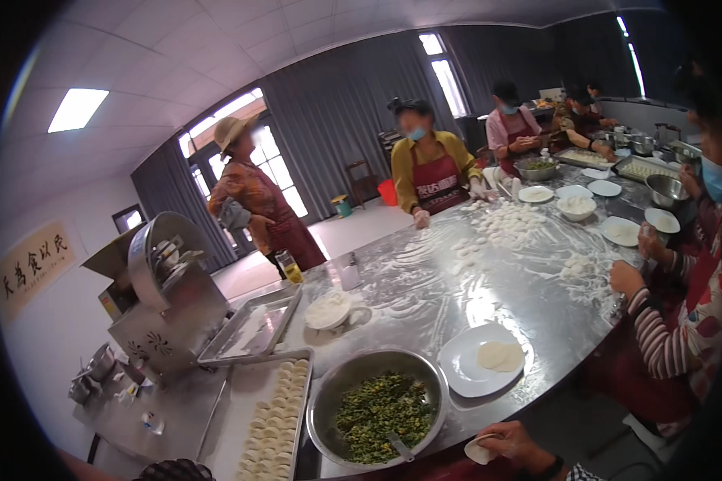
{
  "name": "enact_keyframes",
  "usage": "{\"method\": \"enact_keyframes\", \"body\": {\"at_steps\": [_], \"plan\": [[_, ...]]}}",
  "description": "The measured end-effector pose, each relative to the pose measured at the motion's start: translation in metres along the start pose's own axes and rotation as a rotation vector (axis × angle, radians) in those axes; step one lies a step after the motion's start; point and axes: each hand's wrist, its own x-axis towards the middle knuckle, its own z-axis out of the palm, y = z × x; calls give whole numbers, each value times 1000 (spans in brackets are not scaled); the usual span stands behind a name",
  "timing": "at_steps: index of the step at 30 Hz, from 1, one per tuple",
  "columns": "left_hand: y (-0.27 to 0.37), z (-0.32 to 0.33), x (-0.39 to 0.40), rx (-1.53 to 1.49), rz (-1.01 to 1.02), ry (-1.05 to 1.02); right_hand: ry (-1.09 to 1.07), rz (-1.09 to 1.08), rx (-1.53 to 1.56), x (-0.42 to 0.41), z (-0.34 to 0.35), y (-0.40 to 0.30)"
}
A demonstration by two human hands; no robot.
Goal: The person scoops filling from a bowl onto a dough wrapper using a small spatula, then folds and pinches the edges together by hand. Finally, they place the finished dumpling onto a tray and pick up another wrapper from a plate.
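At the bottom edge, my right hand pinches a round dough wrapper between thumb and fingers. My left hand is out of view. Just beyond the table edge stands a steel bowl of chopped green filling, with a metal utensil handle resting on its near side. A white plate right of the bowl bears overlapping dough wrappers. On the left, a metal tray holds rows of folded dumplings.
Another metal tray, a bowl of flour and an oil container lie farther off. A steel machine stands left. Floured dough pieces cover part of the steel table. Several people work around it; one person stands beyond.
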Motion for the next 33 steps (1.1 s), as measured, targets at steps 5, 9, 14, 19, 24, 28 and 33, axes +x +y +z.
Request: {"method": "enact_keyframes", "body": {"at_steps": [5, 9, 14, 19, 24, 28, 33], "plan": [[19, -21, -33, 269, -97, -3, -26, 62, 1, 8, 3, -23], [54, -8, -70, 414, -290, 43, -31, -89, 141, 13, 14, -48], [75, 7, -91, 493, -449, 35, -70, -96, 270, 17, 32, -80], [68, 61, -132, 237, -917, -94, -14, -143, 348, 12, 33, -87], [95, 91, -199, -372, -1675, 224, -77, -204, 383, 6, 52, -98], [95, 99, -232, -732, -1871, 357, -92, -210, 379, 0, 68, -109], [94, 103, -247, -863, -1790, 636, -152, -497, 166, 20, 86, -99]]}}
